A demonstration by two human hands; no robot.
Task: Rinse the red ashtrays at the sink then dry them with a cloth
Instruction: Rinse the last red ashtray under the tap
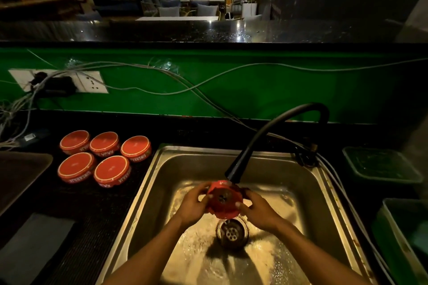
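Both my hands hold one red ashtray [224,201] over the steel sink [308,194], right under the black faucet head [234,174]. My left hand [193,203] grips its left rim and my right hand [257,209] grips its right rim. The ashtray is tilted with its hollow inside facing me. Water covers the sink floor around the drain [232,233]. Several more red ashtrays [111,169] sit upside down on the dark counter left of the sink.
A grey cloth [34,245] lies on the counter at the lower left. Green plastic tubs [382,164] stand right of the sink. Loose cables and a wall socket [90,81] run along the green back panel. A person stands far off in the room behind.
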